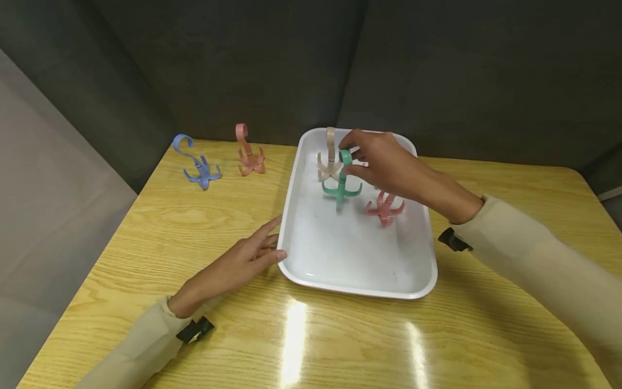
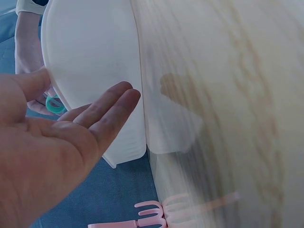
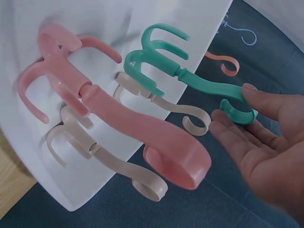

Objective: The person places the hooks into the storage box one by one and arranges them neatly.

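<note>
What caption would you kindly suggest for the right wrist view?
Right hand holds a green hook near a pink hook and two beige hooks.

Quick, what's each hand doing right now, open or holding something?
Left hand: open, touching the side of the white tray.
Right hand: closed, holding the green hook by its curled top.
</note>
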Available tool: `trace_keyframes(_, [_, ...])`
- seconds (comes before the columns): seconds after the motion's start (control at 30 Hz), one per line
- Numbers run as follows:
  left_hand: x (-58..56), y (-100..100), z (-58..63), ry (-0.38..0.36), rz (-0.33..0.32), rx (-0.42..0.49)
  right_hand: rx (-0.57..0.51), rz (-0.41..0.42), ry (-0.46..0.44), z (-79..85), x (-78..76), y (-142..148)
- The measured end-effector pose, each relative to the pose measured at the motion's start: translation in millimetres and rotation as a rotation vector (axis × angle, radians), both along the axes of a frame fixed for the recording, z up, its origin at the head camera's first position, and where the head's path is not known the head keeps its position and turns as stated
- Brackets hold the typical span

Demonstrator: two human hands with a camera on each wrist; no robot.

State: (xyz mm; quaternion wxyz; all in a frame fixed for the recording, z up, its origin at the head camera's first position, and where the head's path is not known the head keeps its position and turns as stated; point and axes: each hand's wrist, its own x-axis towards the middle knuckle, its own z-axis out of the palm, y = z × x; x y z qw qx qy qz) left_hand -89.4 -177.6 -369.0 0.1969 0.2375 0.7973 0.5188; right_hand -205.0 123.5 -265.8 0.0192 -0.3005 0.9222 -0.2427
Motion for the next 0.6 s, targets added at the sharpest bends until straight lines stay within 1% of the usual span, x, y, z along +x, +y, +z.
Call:
trace_keyframes(0.23, [0.2,1,1.2,-0.024,-0.001,0.021,0.005,0.024,-0.024,-4.4,-2.3,-6])
trace_keyframes(0.6, [0.2,1,1.4,-0.023,0.002,0.018,-0.002,0.038,0.006,-14.2,-5.9,-11])
